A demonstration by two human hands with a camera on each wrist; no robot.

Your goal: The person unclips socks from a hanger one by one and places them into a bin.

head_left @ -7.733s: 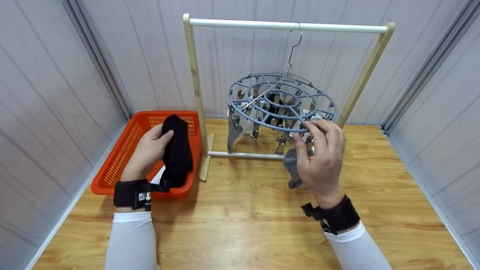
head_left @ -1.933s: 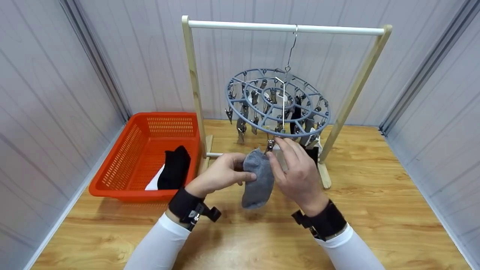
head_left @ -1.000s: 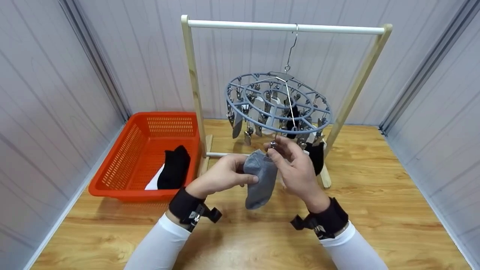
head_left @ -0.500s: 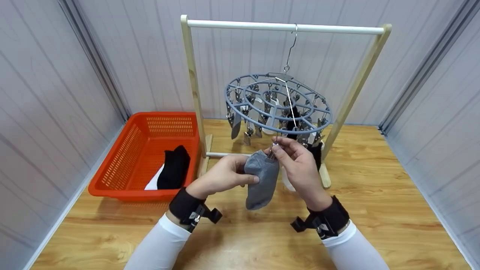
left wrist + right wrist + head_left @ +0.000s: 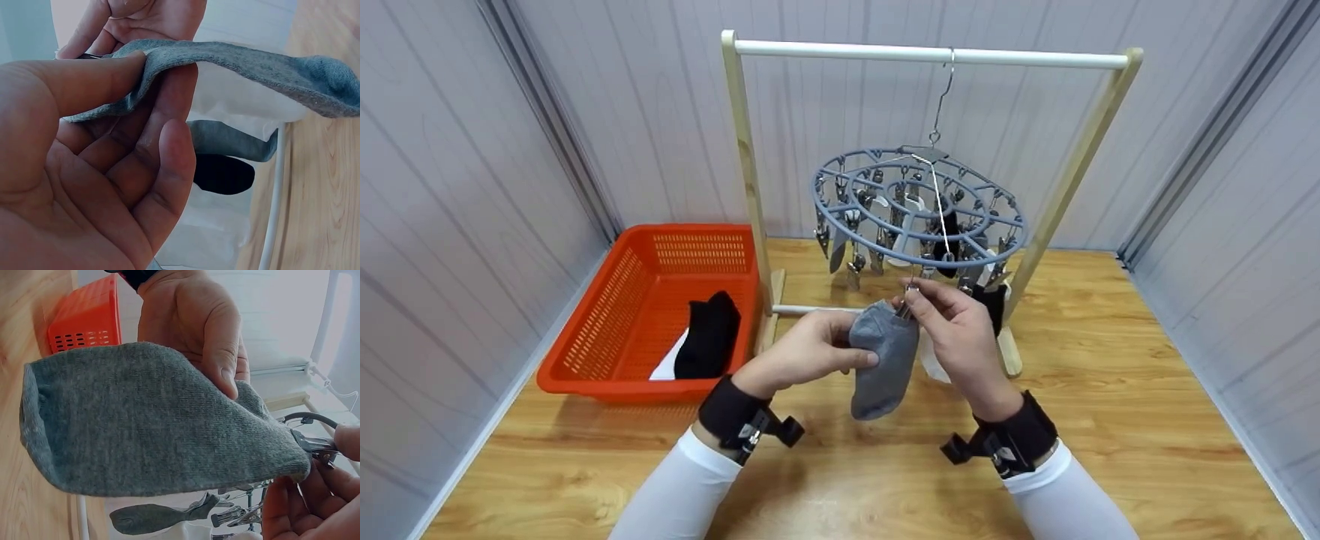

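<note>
Since half second ago I see little shift: left hand (image 5: pixel 810 346) still pinching grey sock (image 5: pixel 881 360) by cuff; right hand (image 5: pixel 960 330) squeezing clip (image 5: pixel 910 294) onto cuff, just above left grip. Hanger (image 5: pixel 919 214) steadier. Clipping looks near done.

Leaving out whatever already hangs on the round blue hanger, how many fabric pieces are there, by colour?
Grey: 1, the grey sock, gripped by the left hand, with the right hand pinching a metal clip at its edge.
Black: 1, the black sock in the orange basket.
White: 1, a white piece partly hidden under it.
Total: 3
</note>
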